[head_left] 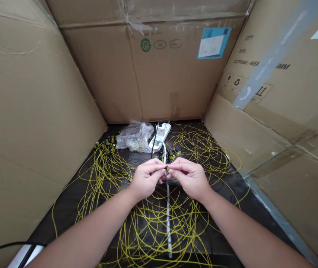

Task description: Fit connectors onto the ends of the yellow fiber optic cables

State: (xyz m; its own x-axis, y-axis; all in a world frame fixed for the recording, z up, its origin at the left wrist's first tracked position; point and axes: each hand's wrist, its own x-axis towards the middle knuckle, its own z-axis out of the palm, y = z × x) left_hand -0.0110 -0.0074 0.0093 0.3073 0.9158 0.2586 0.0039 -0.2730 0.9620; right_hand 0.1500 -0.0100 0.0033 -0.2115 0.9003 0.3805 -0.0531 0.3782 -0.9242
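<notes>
My left hand point(147, 178) and my right hand point(189, 176) meet at the middle of the dark work surface, fingertips pinched together. Between them is a small black and yellow piece point(167, 169), mostly covered by the fingers, so its kind is unclear. Both hands grip it from opposite sides. Thin yellow wires point(153, 219) lie in tangled loops under and around the hands. A white cable point(168, 216) runs beneath the hands toward the front edge. Just beyond them lies a dark bundle point(163, 154), partly hidden.
A white power strip point(156, 145) with a black plug point(160, 124) lies at the back, beside a clear plastic bag point(135, 136). More yellow wire coils point(200, 149) spread to the right. Tall cardboard walls stand at the left point(30, 104), back point(161, 85) and right point(287, 111).
</notes>
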